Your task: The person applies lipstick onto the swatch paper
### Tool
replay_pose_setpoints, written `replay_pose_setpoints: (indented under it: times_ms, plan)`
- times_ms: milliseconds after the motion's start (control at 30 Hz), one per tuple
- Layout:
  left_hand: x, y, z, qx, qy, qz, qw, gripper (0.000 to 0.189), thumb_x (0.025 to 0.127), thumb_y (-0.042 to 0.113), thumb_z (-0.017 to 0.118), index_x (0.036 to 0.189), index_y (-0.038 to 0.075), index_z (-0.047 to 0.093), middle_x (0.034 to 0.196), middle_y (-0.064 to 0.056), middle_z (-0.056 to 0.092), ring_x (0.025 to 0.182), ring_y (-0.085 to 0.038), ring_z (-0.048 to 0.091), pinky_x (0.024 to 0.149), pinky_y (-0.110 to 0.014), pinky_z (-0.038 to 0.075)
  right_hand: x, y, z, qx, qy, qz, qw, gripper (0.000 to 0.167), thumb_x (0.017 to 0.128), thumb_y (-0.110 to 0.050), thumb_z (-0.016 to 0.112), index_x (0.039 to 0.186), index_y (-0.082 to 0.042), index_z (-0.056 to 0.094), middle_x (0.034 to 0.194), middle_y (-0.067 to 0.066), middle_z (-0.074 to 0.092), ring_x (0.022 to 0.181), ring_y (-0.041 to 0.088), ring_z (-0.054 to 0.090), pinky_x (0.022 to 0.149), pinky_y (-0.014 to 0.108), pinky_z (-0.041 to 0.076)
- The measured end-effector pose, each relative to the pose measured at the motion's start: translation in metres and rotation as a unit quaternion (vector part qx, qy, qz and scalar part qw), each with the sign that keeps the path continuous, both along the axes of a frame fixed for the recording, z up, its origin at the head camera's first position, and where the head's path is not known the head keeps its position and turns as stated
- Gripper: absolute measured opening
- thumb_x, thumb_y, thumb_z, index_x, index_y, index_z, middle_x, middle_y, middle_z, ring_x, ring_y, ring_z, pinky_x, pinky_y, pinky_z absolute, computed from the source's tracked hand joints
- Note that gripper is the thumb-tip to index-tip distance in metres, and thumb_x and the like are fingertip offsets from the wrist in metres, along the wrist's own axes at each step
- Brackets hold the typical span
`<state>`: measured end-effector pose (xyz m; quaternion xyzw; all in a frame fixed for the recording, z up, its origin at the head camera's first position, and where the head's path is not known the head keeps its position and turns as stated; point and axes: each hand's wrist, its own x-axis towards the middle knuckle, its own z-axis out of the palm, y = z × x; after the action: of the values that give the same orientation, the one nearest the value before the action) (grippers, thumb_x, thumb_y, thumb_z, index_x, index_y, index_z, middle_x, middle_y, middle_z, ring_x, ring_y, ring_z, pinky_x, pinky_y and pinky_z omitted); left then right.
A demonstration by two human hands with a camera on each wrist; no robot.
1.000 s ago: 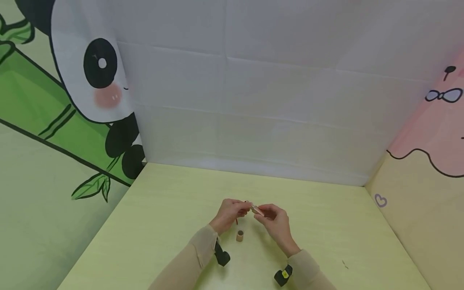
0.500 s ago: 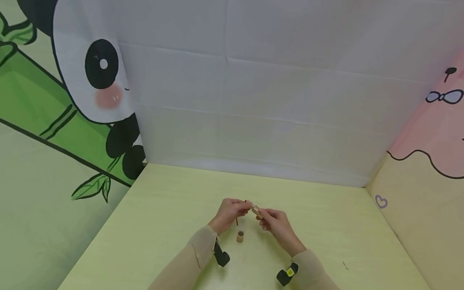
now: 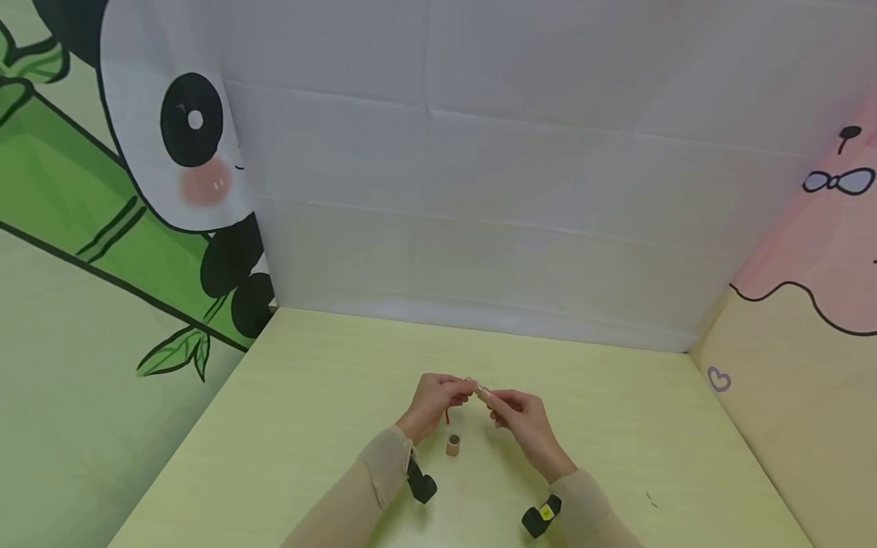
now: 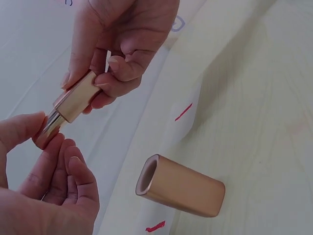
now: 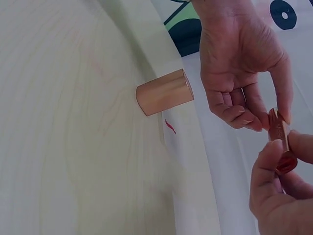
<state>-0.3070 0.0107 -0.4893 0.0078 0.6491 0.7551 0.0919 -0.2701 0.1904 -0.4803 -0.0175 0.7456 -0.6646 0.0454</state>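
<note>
A rose-gold lipstick tube (image 4: 79, 97) is held between both hands above the table. My left hand (image 3: 435, 400) pinches its narrow shiny inner end between thumb and forefinger. On the wider squared base, my right hand (image 3: 524, 426) grips with thumb and fingers. Part of the tube is hidden by the right fingers in the right wrist view. Below the hands, a matching lipstick cap (image 3: 453, 446) stands upright on the table, its hollow opening facing up. The left wrist view shows this cap (image 4: 188, 188) close by, apart from both hands.
The pale wood-look table (image 3: 329, 358) ends at a white sheet (image 3: 479, 228) behind. A red mark (image 4: 183, 112) shows on a white strip near the cap. Painted side panels flank the table, and a thin dark mark (image 3: 652, 499) lies at the right.
My right hand has shifted slightly right and down and changed its finger hold on the tube's base, then risen a little. The left hand and the cap stay nearly in place.
</note>
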Motion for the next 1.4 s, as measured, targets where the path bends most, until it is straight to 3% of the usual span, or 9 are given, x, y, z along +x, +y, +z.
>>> replay_pose_setpoints:
  times_ms: [133, 367, 533, 700, 867, 967, 1100, 1300, 1400]
  plan:
    - [-0.001, 0.000, -0.001, -0.012, -0.003, 0.007, 0.9999, 0.022, 0.079, 0.020, 0.079, 0.084, -0.001, 0.075, 0.083, -0.015, 0.069, 0.073, -0.022, 0.065, 0.075, -0.038, 0.054, 0.002, -0.001, 0.002, 0.013, 0.017, -0.012, 0.9997, 0.028, 0.089, -0.019, 0.069, 0.106, 0.003, 0.068, 0.093, 0.015, 0.066, 0.082, 0.028, 0.062, 0.071, 0.034, 0.054]
    - [-0.001, -0.001, -0.004, -0.007, -0.015, 0.013, 0.9998, 0.027, 0.075, 0.025, 0.082, 0.082, -0.001, 0.075, 0.084, -0.018, 0.069, 0.086, -0.038, 0.064, 0.079, -0.043, 0.052, 0.003, -0.004, -0.001, 0.056, 0.057, -0.020, 0.9966, 0.023, 0.086, -0.014, 0.073, 0.104, 0.000, 0.068, 0.095, 0.010, 0.067, 0.081, 0.027, 0.062, 0.064, 0.033, 0.053]
    - [0.000, -0.001, -0.005, -0.007, -0.016, 0.020, 0.9996, 0.028, 0.075, 0.026, 0.082, 0.080, -0.001, 0.075, 0.083, -0.017, 0.069, 0.077, -0.029, 0.066, 0.077, -0.042, 0.053, 0.005, -0.005, -0.002, 0.096, 0.108, -0.026, 0.9892, 0.022, 0.084, -0.013, 0.075, 0.101, -0.002, 0.067, 0.094, 0.008, 0.066, 0.076, 0.021, 0.061, 0.060, 0.027, 0.052]
    - [0.000, 0.000, -0.005, -0.004, -0.014, 0.021, 0.9997, 0.027, 0.075, 0.025, 0.081, 0.079, -0.001, 0.075, 0.082, -0.017, 0.069, 0.070, -0.021, 0.065, 0.076, -0.042, 0.053, 0.007, -0.005, -0.001, 0.114, 0.143, -0.026, 0.9827, 0.019, 0.083, -0.010, 0.076, 0.099, -0.004, 0.068, 0.090, 0.005, 0.066, 0.078, 0.019, 0.063, 0.064, 0.026, 0.053]
    - [0.001, 0.000, -0.005, -0.006, -0.009, 0.021, 0.9997, 0.026, 0.076, 0.024, 0.081, 0.080, -0.001, 0.075, 0.080, -0.013, 0.070, 0.077, -0.028, 0.065, 0.077, -0.043, 0.053, 0.008, -0.005, 0.000, 0.126, 0.154, -0.028, 0.9796, 0.018, 0.081, -0.009, 0.077, 0.097, -0.006, 0.068, 0.089, 0.004, 0.066, 0.078, 0.018, 0.064, 0.065, 0.026, 0.053]
    - [0.002, -0.001, -0.006, -0.013, 0.001, 0.010, 0.9999, 0.027, 0.077, 0.025, 0.080, 0.082, -0.002, 0.075, 0.084, -0.017, 0.069, 0.076, -0.026, 0.065, 0.078, -0.043, 0.052, 0.007, -0.002, -0.003, 0.118, 0.149, -0.028, 0.9814, 0.019, 0.080, -0.009, 0.077, 0.097, -0.005, 0.069, 0.090, 0.005, 0.066, 0.078, 0.019, 0.064, 0.064, 0.025, 0.053]
    - [0.002, -0.005, -0.010, -0.053, 0.028, -0.019, 0.9980, 0.036, 0.077, 0.034, 0.080, 0.085, -0.001, 0.075, 0.088, -0.017, 0.069, 0.076, -0.024, 0.064, 0.076, -0.040, 0.053, 0.005, 0.005, -0.007, 0.094, 0.138, -0.026, 0.9856, 0.021, 0.080, -0.008, 0.077, 0.099, -0.003, 0.071, 0.092, 0.008, 0.067, 0.077, 0.022, 0.063, 0.061, 0.025, 0.052]
    - [0.009, -0.015, -0.013, -0.168, 0.067, -0.037, 0.9829, 0.038, 0.074, 0.047, 0.079, 0.083, 0.010, 0.076, 0.081, -0.004, 0.068, 0.077, -0.029, 0.062, 0.066, -0.041, 0.050, 0.007, 0.011, -0.005, 0.085, 0.117, -0.024, 0.9892, 0.021, 0.081, -0.015, 0.077, 0.101, -0.008, 0.072, 0.093, 0.006, 0.067, 0.076, 0.021, 0.063, 0.060, 0.026, 0.052]
    - [0.015, -0.018, -0.014, -0.192, 0.070, -0.046, 0.9778, 0.038, 0.073, 0.047, 0.080, 0.083, 0.011, 0.075, 0.080, 0.000, 0.068, 0.077, -0.026, 0.061, 0.066, -0.037, 0.049, 0.008, 0.015, -0.006, 0.085, 0.115, -0.029, 0.9893, 0.020, 0.081, -0.015, 0.078, 0.100, -0.010, 0.072, 0.092, 0.005, 0.067, 0.075, 0.021, 0.062, 0.059, 0.026, 0.051]
